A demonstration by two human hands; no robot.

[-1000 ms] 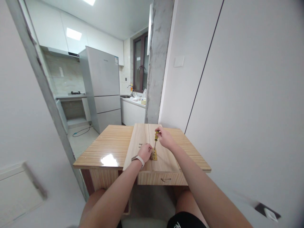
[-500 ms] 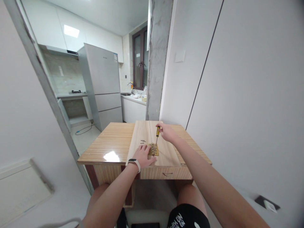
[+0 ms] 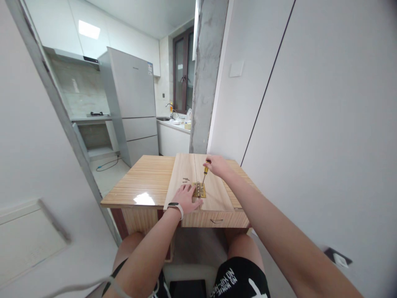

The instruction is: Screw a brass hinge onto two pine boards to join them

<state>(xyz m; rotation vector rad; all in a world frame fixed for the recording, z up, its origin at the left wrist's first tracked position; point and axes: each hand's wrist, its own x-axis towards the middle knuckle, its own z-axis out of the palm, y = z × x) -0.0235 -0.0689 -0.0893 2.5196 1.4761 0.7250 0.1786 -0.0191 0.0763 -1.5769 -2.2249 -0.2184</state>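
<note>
Two pale wooden boards (image 3: 217, 198) lie side by side on the desk, with a thin seam between them. A brass hinge (image 3: 203, 191) sits across that seam. My right hand (image 3: 218, 166) is closed around the yellow-and-black handle of a screwdriver (image 3: 205, 170), which stands tilted with its tip down at the hinge's right leaf. My left hand (image 3: 186, 198) lies with fingers spread over the left board and the hinge's left edge, hiding part of it. Several small dark screws (image 3: 185, 180) rest on the left board beyond my left hand.
The striped wooden desk (image 3: 139, 178) has a drawer with a curved handle (image 3: 216, 221) at its front. A white wall (image 3: 310, 124) rises close on the right. Behind the desk stand a grey fridge (image 3: 133, 91) and a kitchen counter with a sink (image 3: 163, 118).
The view has tilted slightly, so the desk appears a little higher. The screwdriver stays at the hinge's right leaf, in my right hand. My left hand remains spread on the board.
</note>
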